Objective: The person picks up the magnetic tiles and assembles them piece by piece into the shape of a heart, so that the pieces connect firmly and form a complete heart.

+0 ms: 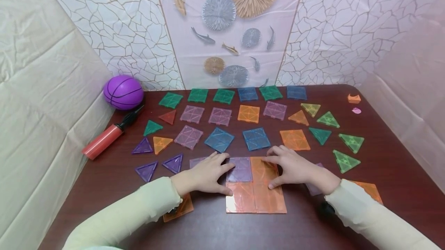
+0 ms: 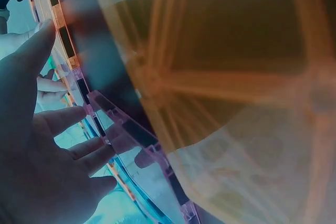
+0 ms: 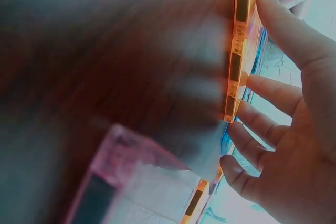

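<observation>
A block of flat magnetic tiles lies on the table: a purple square tile (image 1: 240, 169) at its far left corner, a reddish-orange square tile (image 1: 240, 199) in front of that, and orange tiles (image 1: 270, 199) down the right side. My left hand (image 1: 208, 174) has its fingertips over the purple tile's left edge and its thumb at the reddish-orange tile's left edge. Under that hand another purple tile (image 1: 196, 161) is partly hidden. My right hand (image 1: 295, 167) rests its thumb and fingertips on the orange tiles, fingers spread in the right wrist view. Neither hand grips a tile.
Rows of square tiles (image 1: 256, 138) lie beyond the hands, with triangular tiles (image 1: 345, 161) on both sides. Partly under the forearms are an orange tile (image 1: 185, 206) and a purple tile (image 1: 314, 189). A purple ball (image 1: 123, 92) and a red hand pump (image 1: 104, 140) are at left.
</observation>
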The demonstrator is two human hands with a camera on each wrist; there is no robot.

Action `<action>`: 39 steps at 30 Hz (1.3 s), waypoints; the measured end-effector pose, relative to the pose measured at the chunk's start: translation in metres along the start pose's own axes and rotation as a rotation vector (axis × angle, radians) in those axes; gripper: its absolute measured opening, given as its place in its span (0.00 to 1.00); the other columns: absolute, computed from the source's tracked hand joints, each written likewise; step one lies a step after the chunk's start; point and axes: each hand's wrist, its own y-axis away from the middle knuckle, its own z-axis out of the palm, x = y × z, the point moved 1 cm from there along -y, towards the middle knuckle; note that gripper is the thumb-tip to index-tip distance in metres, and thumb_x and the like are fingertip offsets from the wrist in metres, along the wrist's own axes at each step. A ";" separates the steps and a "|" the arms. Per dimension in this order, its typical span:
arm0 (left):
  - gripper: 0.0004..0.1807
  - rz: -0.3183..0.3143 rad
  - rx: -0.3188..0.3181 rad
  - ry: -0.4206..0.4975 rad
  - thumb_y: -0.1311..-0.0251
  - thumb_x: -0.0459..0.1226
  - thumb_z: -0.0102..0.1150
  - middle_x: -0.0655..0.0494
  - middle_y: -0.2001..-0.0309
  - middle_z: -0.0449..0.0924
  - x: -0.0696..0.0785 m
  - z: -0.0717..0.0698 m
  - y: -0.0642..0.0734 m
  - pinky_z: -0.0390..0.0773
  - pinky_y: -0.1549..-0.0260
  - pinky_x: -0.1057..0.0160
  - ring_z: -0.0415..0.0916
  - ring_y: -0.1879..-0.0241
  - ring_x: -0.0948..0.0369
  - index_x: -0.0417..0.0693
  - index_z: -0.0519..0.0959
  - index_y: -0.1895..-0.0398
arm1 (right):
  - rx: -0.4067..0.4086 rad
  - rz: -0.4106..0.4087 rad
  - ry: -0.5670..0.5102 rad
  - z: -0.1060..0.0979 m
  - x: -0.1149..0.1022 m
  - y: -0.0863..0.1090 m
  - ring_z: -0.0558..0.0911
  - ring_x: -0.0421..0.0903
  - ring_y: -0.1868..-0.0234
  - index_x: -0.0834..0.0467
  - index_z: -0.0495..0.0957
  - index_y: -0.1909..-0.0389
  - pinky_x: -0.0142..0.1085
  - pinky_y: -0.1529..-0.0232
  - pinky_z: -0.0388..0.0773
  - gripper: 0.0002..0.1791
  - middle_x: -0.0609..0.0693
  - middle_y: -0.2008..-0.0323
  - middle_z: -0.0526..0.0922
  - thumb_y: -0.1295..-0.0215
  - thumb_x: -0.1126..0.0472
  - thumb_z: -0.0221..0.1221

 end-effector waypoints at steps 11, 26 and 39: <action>0.46 -0.024 -0.022 0.007 0.47 0.65 0.59 0.44 0.29 0.57 0.000 -0.004 -0.002 0.51 0.29 0.50 0.57 0.30 0.50 0.50 0.65 0.29 | -0.045 0.006 -0.009 -0.008 0.005 -0.008 0.69 0.49 0.51 0.54 0.76 0.40 0.49 0.51 0.71 0.43 0.52 0.48 0.72 0.55 0.33 0.69; 0.46 -0.020 -0.017 0.009 0.47 0.65 0.59 0.44 0.30 0.57 -0.001 -0.006 -0.002 0.51 0.29 0.51 0.57 0.30 0.50 0.50 0.64 0.29 | 0.049 0.130 -0.209 -0.042 0.040 -0.074 0.74 0.58 0.45 0.63 0.72 0.37 0.56 0.43 0.71 0.36 0.61 0.44 0.73 0.45 0.52 0.70; 0.47 -0.035 -0.024 0.014 0.47 0.65 0.59 0.44 0.29 0.56 -0.002 -0.003 -0.001 0.51 0.29 0.50 0.56 0.30 0.50 0.51 0.64 0.29 | -0.026 0.126 -0.219 -0.026 0.057 -0.096 0.66 0.58 0.42 0.62 0.71 0.36 0.56 0.39 0.66 0.40 0.62 0.40 0.69 0.48 0.49 0.71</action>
